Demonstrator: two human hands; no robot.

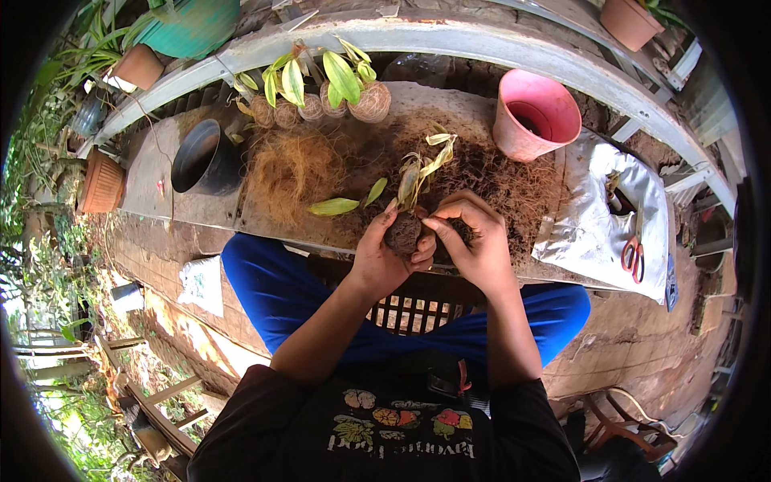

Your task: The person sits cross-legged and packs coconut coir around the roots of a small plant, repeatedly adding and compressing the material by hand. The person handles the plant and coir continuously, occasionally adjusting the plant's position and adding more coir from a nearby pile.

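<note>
My left hand [385, 256] holds a dark ball of soil or root medium [402, 234], from which a plant with partly yellowed, wilted leaves [411, 181] rises. At the ball's upper right side is my right hand [473, 232], thumb and forefinger pinched together; whether something thin is between them cannot be told. Behind the hands lies a heap of dark, fibrous roots and soil [500, 193]. Tan coconut-like fibre [295, 172] is piled to the left, with a green leaf [334, 206] near it. Several fibre-wrapped balls with leafy plants [369, 102] stand in a row at the back.
A black pot [203, 158] lies tilted at the left of the table. A pink pot [536, 117] stands at the back right. Red-handled scissors [633, 256] lie on a white plastic bag [602, 241] at the right. A metal rail [433, 37] runs behind the table.
</note>
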